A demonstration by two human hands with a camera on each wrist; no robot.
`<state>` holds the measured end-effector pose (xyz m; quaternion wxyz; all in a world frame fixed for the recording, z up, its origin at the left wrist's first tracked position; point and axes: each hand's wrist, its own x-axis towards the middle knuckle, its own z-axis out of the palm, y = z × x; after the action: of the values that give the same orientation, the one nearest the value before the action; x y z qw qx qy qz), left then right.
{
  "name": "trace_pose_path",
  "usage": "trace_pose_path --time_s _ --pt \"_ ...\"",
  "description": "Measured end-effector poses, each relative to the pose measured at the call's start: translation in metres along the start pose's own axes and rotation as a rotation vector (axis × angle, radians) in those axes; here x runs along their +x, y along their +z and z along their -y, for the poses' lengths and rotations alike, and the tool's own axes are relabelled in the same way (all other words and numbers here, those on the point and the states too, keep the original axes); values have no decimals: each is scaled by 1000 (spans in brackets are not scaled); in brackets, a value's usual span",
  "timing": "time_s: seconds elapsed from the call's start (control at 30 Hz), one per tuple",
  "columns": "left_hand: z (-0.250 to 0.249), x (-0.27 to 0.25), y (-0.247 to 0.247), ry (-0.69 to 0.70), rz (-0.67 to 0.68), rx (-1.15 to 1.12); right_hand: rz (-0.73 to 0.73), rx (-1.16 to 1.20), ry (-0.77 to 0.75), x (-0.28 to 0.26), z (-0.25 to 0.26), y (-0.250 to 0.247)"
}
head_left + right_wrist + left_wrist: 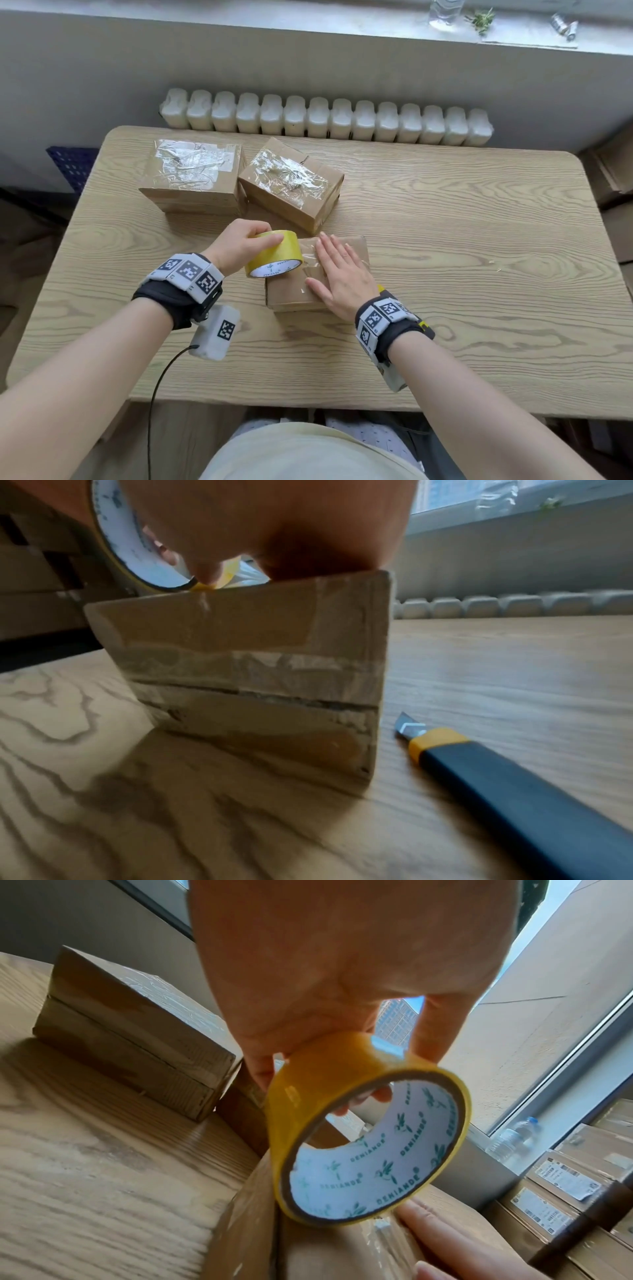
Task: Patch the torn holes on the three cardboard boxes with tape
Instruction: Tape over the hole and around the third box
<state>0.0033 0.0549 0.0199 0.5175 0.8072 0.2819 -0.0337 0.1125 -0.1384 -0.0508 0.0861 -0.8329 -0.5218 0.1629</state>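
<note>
The tape roll [274,253] is gripped by the left hand [239,245] at the left edge of the near box [291,291], its strip running rightward under the flat, pressing right hand [337,274]. The torn hole is hidden beneath that palm. A knife [514,777] is seen just right of the box.

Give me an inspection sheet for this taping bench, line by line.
Surface: wooden table, bare grain showing.
Job's things: two far boxes already taped; near box partly taped; tape roll on its left edge.
Clutter: utility knife right of the near box.
Hands: left hand grips the roll; right hand presses flat on the tape.
Cables: black cable from the left wrist unit.
Surroundings: radiator, windowsill, stacked cartons.
</note>
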Motion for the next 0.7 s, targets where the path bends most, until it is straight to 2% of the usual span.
trace_pose_path --time_s 0.23,0.7 --pt "-2 2 6 15 -48 -14 38 -39 -78 3 9 4" --pt "-13 1 4 -35 4 52 106 -50 -116 7 8 7"
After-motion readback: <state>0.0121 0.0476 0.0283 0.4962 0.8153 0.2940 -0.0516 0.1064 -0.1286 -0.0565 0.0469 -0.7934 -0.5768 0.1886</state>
